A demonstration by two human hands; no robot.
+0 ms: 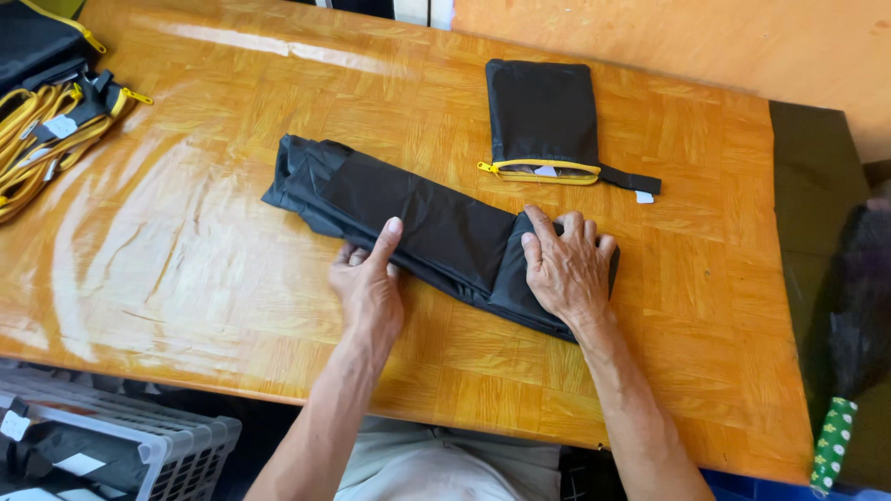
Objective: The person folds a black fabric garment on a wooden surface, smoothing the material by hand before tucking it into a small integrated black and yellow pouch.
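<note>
Glossy orange-brown wooden parquet table (232,260) fills most of the head view, strong glare on its left half. Dark green surface (807,232) butts against the table's right edge; wall behind it is orange. Long black folded fabric strip (418,227) lies diagonally across table centre, bunched end up-left, other end down-right under the right hand. Left end looks loosely gathered, middle section flat and smooth. Pile of black bags with yellow straps and zips (46,102) sits at the table's far left corner, well apart from the strip, partly cut off by the frame. Small black flat pouch with a yellow zip (543,116) lies above the strip near the far edge, zip side facing the person, short black tab with a white label sticking out right; not touching the strip. Grey slatted plastic crate (158,450) on the floor below the table's near-left edge, dark items inside, can't tell what. Right hand (568,269) lies palm-down on the strip's lower-right end, fingers (541,232) spread apart and curled over a folded or rolled edge, pressing it flat. Left hand (367,283) is on the strip's near edge around mid-length, index finger extended and laid on the fabric, other fingers tucked under the edge, pinching the fabric lightly. Hands near each other, not touching. Green stick with white dots (832,443) at the lower right, beside the table's corner.
</note>
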